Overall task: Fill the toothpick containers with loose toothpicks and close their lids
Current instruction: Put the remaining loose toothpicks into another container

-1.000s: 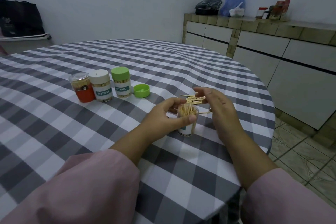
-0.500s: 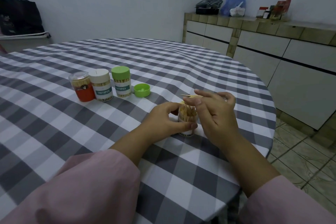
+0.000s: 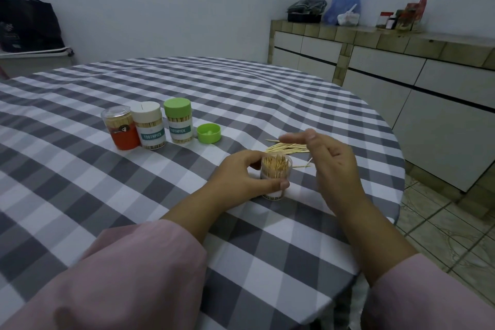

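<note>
My left hand [image 3: 243,177] grips an open clear toothpick container [image 3: 276,171] that stands upright on the checked tablecloth, full of toothpicks. My right hand [image 3: 326,161] hovers just right of it, fingers relaxed and empty. Behind the container a small pile of loose toothpicks [image 3: 288,148] lies on the cloth. A loose green lid [image 3: 209,133] lies upside down farther left. Three closed containers stand in a row: a green-lidded one [image 3: 178,120], a white-lidded one [image 3: 148,124] and a clear-lidded red one [image 3: 120,127].
The round table [image 3: 187,83] with grey and white checks ends close on the right, over a tiled floor [image 3: 450,233]. A tiled counter [image 3: 401,37] with white cabinet doors runs along the right wall, carrying bags and jars. A dark bag [image 3: 26,24] sits far left.
My right hand dropped its bundle of toothpicks into the container, then lifted away to the right and opened. The container now looks fuller. My left hand stays on the container.
</note>
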